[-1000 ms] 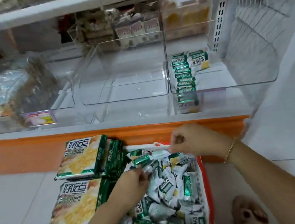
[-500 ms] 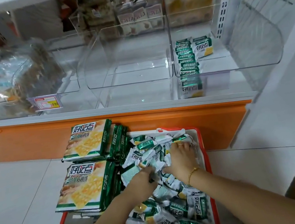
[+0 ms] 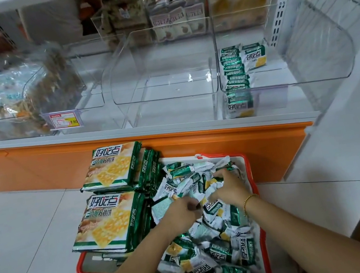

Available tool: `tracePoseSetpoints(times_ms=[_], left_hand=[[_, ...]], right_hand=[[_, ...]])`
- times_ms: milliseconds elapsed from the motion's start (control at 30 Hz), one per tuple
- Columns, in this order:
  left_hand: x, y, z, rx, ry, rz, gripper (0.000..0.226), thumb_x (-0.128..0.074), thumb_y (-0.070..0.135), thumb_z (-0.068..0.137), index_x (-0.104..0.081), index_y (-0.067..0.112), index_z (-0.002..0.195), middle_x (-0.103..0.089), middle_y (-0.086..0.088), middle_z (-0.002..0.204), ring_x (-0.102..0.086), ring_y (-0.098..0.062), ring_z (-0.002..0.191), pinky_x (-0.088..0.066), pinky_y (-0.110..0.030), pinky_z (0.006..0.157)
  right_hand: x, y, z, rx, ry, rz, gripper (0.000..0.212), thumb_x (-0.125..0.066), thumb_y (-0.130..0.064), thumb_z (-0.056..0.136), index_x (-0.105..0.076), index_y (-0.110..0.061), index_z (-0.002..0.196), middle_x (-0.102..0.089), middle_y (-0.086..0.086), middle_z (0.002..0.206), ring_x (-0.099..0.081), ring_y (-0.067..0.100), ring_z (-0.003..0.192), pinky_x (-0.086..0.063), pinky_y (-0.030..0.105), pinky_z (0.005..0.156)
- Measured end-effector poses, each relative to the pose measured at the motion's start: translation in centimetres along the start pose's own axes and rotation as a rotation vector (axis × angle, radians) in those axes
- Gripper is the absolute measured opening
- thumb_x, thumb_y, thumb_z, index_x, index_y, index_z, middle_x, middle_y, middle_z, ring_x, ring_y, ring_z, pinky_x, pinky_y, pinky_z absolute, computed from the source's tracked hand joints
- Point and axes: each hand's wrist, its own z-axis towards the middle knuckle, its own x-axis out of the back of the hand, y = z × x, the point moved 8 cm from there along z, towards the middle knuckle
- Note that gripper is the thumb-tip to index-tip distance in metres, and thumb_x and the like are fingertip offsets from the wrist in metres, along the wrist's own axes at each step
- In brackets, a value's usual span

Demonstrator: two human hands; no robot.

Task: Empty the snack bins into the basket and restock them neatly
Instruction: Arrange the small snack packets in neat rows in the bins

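Both left hand (image 3: 182, 215) and right hand (image 3: 227, 188) are curled on packets (image 3: 220, 252) in the basket (image 3: 80, 271); the part-filled bin (image 3: 302, 75) is seen at 1 o'clock, nearer the right.

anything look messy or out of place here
Yes: the small packets lie in a jumbled heap in the red basket, facing every way, and the big packs overhang its left side. Nothing lies spilled on the floor.

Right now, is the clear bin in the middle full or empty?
Empty. The middle bin has clear walls, and nothing shows inside it. The right bin holds a row of green packets.
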Motion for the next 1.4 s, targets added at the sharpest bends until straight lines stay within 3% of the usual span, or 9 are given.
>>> tracePoseSetpoints(times_ms=[300, 467, 500, 533, 600, 800, 967, 1267, 1400], left_hand=[[1.8, 4.8, -2.7, -0.170, -0.031, -0.214, 0.036, -0.078, 0.032, 0.078, -0.048, 0.013, 0.086, -0.030, 0.006, 0.066, -0.032, -0.011, 0.058, -0.028, -0.023, 0.057], [3.1, 7.3, -4.7, -0.194, -0.099, -0.306, 0.036, -0.069, 0.022, 0.087, -0.044, 0.024, 0.061, -0.049, -0.015, 0.056, -0.031, -0.009, 0.047, -0.043, -0.013, 0.058], [3.2, 7.5, -4.9, -0.189, -0.114, -0.330, 0.025, -0.066, 0.019, 0.089, -0.042, 0.009, 0.089, -0.062, -0.017, 0.073, -0.024, -0.003, 0.084, -0.048, -0.015, 0.065], [3.4, 7.9, -5.2, -0.173, -0.121, -0.351, 0.024, -0.063, 0.017, 0.090, -0.069, 0.011, 0.068, -0.064, -0.011, 0.075, -0.062, -0.012, 0.084, -0.052, -0.019, 0.074], [4.1, 7.6, -5.0, -0.161, -0.103, -0.439, 0.028, -0.065, 0.017, 0.088, -0.067, 0.016, 0.060, -0.061, 0.009, 0.068, -0.065, -0.001, 0.080, -0.054, -0.024, 0.084], [5.6, 5.8, -3.9, -0.051, -0.001, -0.615, 0.073, -0.088, 0.048, 0.056, -0.057, 0.006, 0.107, -0.046, -0.013, 0.080, -0.037, -0.027, 0.076, -0.040, -0.035, 0.074], [4.7, 5.4, -3.0, -0.046, 0.020, -0.586, 0.075, -0.064, 0.021, 0.091, -0.019, 0.014, 0.151, -0.047, 0.002, 0.075, -0.045, -0.010, 0.066, -0.041, -0.028, 0.075], [4.4, 10.3, -3.7, -0.179, -0.100, -0.598, 0.063, -0.054, 0.065, 0.081, -0.056, 0.022, 0.127, -0.067, -0.002, 0.120, -0.063, -0.018, 0.111, -0.049, -0.040, 0.099], [4.8, 13.1, -3.5, -0.295, -0.120, -0.539, 0.051, -0.067, 0.058, 0.072, -0.061, 0.018, 0.102, -0.054, 0.008, 0.071, -0.048, -0.006, 0.066, -0.045, -0.023, 0.070]], right_hand=[[4.4, -6.1, -5.4, 0.356, -0.308, 0.114, 0.057, -0.085, -0.026, 0.070, -0.057, -0.039, 0.117, -0.046, -0.017, 0.131, -0.050, 0.004, 0.108, -0.044, 0.018, 0.081], [6.5, -6.1, -5.1, 0.319, -0.290, 0.481, 0.038, -0.071, -0.025, 0.081, -0.063, -0.016, 0.117, -0.063, 0.008, 0.113, -0.064, 0.023, 0.100, -0.056, 0.032, 0.082], [7.2, -6.2, -5.1, 0.310, -0.267, 0.549, 0.032, -0.068, -0.016, 0.085, -0.062, -0.011, 0.116, -0.066, 0.008, 0.106, -0.065, 0.021, 0.095, -0.056, 0.030, 0.078], [7.9, -6.2, -4.9, 0.294, -0.226, 0.599, 0.028, -0.066, -0.011, 0.087, -0.061, -0.010, 0.114, -0.068, 0.006, 0.102, -0.066, 0.018, 0.093, -0.056, 0.029, 0.077], [9.4, -6.2, -4.7, 0.271, -0.148, 0.667, 0.023, -0.066, -0.009, 0.086, -0.062, -0.010, 0.109, -0.070, 0.006, 0.102, -0.067, 0.019, 0.094, -0.055, 0.034, 0.083], [12.3, -8.1, -5.8, 0.357, -0.120, 0.668, 0.016, -0.059, -0.013, 0.091, -0.067, -0.008, 0.104, -0.070, 0.009, 0.093, -0.065, 0.017, 0.086, -0.053, 0.025, 0.074], [10.9, -10.3, -7.8, 0.491, -0.237, 0.330, 0.032, -0.071, -0.027, 0.076, -0.067, -0.010, 0.102, -0.073, 0.006, 0.092, -0.069, 0.015, 0.084, -0.054, 0.023, 0.072], [11.4, -12.0, -8.4, 0.614, 0.091, 0.187, 0.029, -0.080, -0.036, 0.071, -0.074, -0.027, 0.098, -0.073, -0.006, 0.089, -0.069, 0.009, 0.079, -0.058, 0.036, 0.076], [13.6, -13.4, -9.5, 0.710, 0.363, 0.154, 0.058, -0.068, -0.054, 0.070, -0.055, -0.040, 0.124, -0.058, -0.010, 0.102, -0.056, 0.004, 0.084, -0.051, 0.020, 0.076]])
